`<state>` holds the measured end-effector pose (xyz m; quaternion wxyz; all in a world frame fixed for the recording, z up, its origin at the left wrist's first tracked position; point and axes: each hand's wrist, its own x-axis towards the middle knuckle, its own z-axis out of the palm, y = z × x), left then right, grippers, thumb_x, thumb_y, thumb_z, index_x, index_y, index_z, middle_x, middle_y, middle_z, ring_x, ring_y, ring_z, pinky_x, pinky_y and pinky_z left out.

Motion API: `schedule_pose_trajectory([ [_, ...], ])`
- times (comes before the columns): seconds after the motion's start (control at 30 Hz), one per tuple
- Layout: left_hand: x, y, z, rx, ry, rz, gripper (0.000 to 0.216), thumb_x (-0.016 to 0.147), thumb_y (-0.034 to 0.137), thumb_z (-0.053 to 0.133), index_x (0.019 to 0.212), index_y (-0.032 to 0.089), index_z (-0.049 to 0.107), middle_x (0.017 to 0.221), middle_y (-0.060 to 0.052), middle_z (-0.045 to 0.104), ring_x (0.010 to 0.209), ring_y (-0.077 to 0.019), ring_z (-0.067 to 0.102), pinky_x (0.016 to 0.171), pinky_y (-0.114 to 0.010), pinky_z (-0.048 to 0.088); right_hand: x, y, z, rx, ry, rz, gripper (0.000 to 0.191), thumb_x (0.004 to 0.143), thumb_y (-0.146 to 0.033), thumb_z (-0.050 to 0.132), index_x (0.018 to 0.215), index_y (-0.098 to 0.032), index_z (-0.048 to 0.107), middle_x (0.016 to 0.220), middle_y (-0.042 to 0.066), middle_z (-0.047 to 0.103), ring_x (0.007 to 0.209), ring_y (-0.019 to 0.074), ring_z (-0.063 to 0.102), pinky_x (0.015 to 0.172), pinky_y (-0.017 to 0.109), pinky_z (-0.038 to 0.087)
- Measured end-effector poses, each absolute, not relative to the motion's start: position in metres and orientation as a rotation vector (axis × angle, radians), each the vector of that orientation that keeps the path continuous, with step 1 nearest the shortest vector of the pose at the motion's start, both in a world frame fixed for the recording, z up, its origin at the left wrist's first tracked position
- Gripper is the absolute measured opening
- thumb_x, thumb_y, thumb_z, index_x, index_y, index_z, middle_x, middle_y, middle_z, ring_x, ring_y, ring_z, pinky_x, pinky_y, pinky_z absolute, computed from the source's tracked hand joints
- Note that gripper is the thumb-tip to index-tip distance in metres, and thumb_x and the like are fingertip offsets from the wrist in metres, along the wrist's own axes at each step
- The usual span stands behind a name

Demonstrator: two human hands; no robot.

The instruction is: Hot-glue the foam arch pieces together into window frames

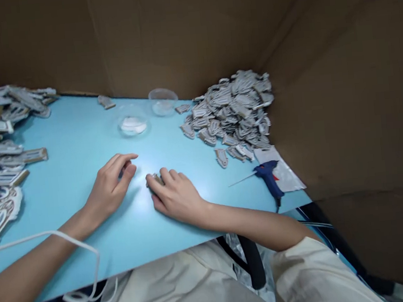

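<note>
Over the middle of the blue table, my right hand is closed, palm down, around a small grey-brown piece. Only the piece's upper edge shows between the fingers, so its full shape is hidden. To its left, my left hand hovers just above the tabletop. Its fingers are loosely bent, a gap shows between thumb and forefinger, and no object is visible in it. Beyond the hands stands a clear round plastic dish with something white inside.
Small grey arched window-like pieces are heaped at the right. Larger ones are piled at the left. A blue glue gun lies near a clear bag. Another clear tub stands behind. A white cable crosses my left forearm. Cardboard walls enclose the table.
</note>
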<state>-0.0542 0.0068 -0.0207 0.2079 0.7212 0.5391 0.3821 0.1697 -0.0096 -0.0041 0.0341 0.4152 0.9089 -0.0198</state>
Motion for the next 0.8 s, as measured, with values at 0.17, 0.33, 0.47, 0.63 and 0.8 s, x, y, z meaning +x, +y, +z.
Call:
schedule_pose_trajectory([
  [0.17, -0.052, 0.008, -0.026, 2.060, 1.419, 1.047, 0.051, 0.110, 0.065, 0.047, 0.120, 0.022, 0.074, 0.101, -0.004, 0.074, 0.089, -0.0234, 0.069, 0.084, -0.036, 0.055, 0.205, 0.000, 0.003, 1.385, 2.624, 0.008, 0.043, 0.109, -0.029, 0.049, 0.149, -0.017, 0.052, 0.131, 0.017, 0.060, 0.103, 0.0297, 0.068, 0.075, 0.037, 0.058],
  [0.33, -0.046, 0.008, -0.038, 2.175, 1.339, 1.028, 0.047, 0.110, 0.063, 0.049, 0.116, 0.024, 0.075, 0.097, -0.004, 0.073, 0.087, -0.0239, 0.071, 0.083, -0.036, 0.058, 0.258, 0.030, 0.022, 1.388, 2.536, 0.070, 0.030, 0.105, -0.026, 0.054, 0.131, -0.015, 0.063, 0.127, 0.015, 0.064, 0.096, 0.0242, 0.068, 0.078, 0.033, 0.056],
  [0.47, -0.025, 0.034, -0.037, 2.373, 1.209, 1.002, 0.039, 0.112, 0.052, 0.049, 0.120, 0.024, 0.074, 0.108, -0.008, 0.076, 0.102, -0.0281, 0.074, 0.094, -0.041, 0.060, 0.302, 0.086, 0.072, 1.604, 2.525, 0.247, 0.039, 0.107, -0.022, 0.047, 0.142, -0.010, 0.060, 0.136, 0.020, 0.062, 0.102, 0.0247, 0.064, 0.087, 0.035, 0.054],
  [0.63, 0.030, 0.084, 0.003, 2.568, 1.058, 1.042, 0.048, 0.113, 0.044, 0.051, 0.154, 0.021, 0.056, 0.140, -0.016, 0.069, 0.127, -0.0334, 0.069, 0.110, -0.051, 0.058, 0.338, 0.157, 0.155, 2.096, 2.377, 0.581, 0.059, 0.106, -0.008, 0.032, 0.165, -0.006, 0.040, 0.157, 0.031, 0.048, 0.134, 0.0365, 0.056, 0.113, 0.051, 0.046],
  [0.8, 0.047, 0.086, 0.012, 2.660, 1.063, 1.190, 0.050, 0.114, 0.039, 0.052, 0.162, 0.022, 0.048, 0.145, -0.016, 0.065, 0.132, -0.0327, 0.065, 0.111, -0.048, 0.057, 0.295, 0.162, 0.132, 2.135, 2.417, 0.612, 0.055, 0.108, -0.014, 0.042, 0.162, -0.002, 0.045, 0.159, 0.036, 0.046, 0.136, 0.0383, 0.055, 0.112, 0.051, 0.046],
])
